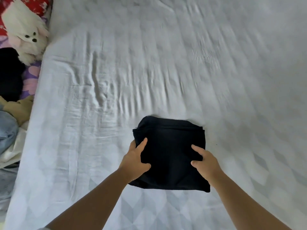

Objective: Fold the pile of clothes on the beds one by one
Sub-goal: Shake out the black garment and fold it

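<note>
Left hand (135, 161) and right hand (205, 161) are gripping opposite sides of a folded black garment (169, 151), thumbs on top, lying on the white bedsheet (149, 63).

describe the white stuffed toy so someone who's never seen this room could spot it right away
Start from the big white bed sheet that fills most of the view and follow its left edge to the far corner. There, just off the sheet, lies the stuffed toy, beside a red floral cloth. It is the only fluffy white thing there, with small black eyes and nose.
</note>
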The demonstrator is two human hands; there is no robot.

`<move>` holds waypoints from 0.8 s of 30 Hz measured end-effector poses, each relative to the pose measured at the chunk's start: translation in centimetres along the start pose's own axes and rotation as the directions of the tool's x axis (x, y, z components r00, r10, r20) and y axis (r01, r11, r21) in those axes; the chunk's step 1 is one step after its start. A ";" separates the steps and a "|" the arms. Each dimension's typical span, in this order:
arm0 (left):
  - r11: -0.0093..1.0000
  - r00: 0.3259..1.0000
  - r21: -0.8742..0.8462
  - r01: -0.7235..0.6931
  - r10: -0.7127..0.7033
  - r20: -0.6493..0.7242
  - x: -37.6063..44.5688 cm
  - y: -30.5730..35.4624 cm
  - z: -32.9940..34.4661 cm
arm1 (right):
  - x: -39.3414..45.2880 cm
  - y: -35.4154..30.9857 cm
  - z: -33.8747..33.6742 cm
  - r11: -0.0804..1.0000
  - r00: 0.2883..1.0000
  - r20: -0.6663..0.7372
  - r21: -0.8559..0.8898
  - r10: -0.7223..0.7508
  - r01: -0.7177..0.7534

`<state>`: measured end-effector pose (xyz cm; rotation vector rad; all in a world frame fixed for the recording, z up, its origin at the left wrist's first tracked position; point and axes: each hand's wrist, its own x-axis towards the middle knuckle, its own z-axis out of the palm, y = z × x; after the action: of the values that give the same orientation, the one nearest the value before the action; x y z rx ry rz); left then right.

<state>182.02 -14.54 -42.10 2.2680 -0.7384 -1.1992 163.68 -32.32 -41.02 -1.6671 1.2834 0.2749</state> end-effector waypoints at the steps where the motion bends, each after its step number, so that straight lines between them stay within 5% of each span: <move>1: 0.999 1.000 0.018 -0.026 0.026 -0.002 -0.7 1.1 -0.1 | -0.6 -0.2 -0.7 0.998 0.999 -0.001 -0.058 -0.036 0.036; 7: 0.976 0.984 0.124 -0.177 0.174 0.034 -4.7 8.4 1.6 | -5.9 0.5 -5.1 0.935 0.970 -0.151 -0.329 -0.192 0.134; 15: 0.901 0.936 0.259 -0.349 0.322 0.141 -10.1 20.8 9.9 | -16.2 10.0 -15.5 0.978 0.949 -0.297 -0.206 -0.103 0.042; 24: 0.787 0.809 0.260 -0.559 0.449 0.380 -11.7 39.1 26.5 | -23.6 25.9 -31.8 0.986 0.836 -0.542 -0.071 0.086 -0.148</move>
<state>144.67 -40.09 -24.33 1.9458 -1.6980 -1.2092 120.78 -42.07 -23.56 -1.8346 1.8210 -0.0672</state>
